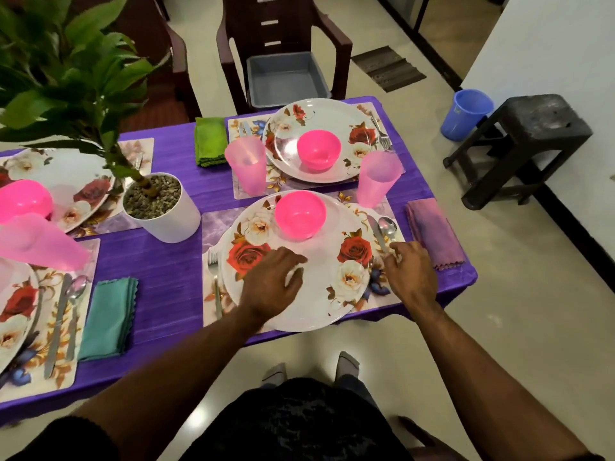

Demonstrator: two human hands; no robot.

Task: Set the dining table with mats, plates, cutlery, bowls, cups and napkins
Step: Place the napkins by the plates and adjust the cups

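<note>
Head view: near plate [309,287]; left hand [276,281] resting loosely curled on it, steadying; right hand [407,264] beside it pinching knife [377,236], apparently straightening.

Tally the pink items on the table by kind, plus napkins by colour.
Pink bowls: 3 (near plate, far plate, left plate)
Pink cups: 3 (by far plate, right, tipped at left edge)
Green napkin: 1
Teal napkin: 1
Purple napkin: 1
Total: 9
</note>
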